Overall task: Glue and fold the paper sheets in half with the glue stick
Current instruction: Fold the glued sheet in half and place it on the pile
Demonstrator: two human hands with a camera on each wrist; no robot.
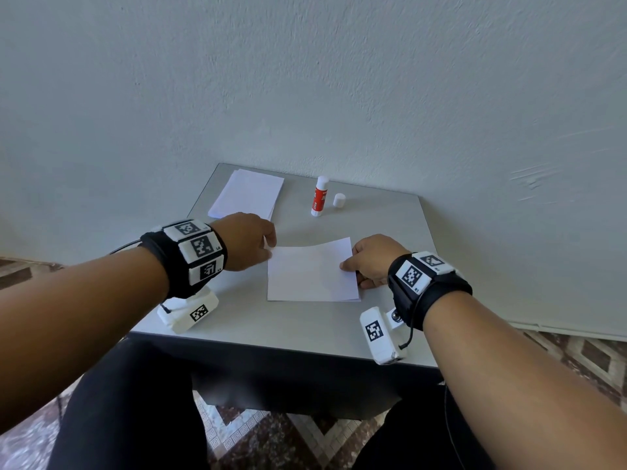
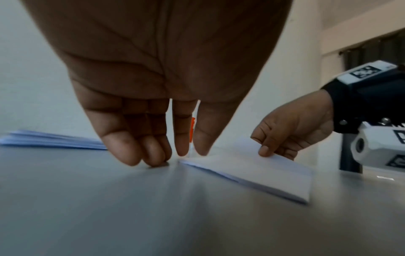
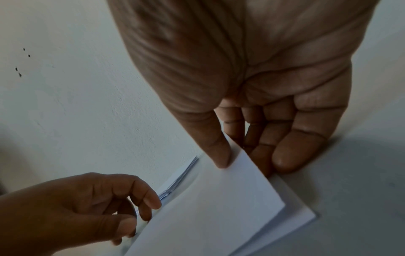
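Observation:
A white paper sheet, folded over on itself, lies in the middle of the grey table. My right hand pinches the right edge of the upper flap, thumb on top and fingers beneath, and holds it slightly raised above the lower layer. My left hand points its fingers down, with the fingertips touching the table at the sheet's far left corner. The red and white glue stick stands upright behind the sheet, with its white cap beside it.
A stack of white sheets lies at the table's back left corner, close to the wall. The table's front edge is near my knees. A patterned floor shows on both sides.

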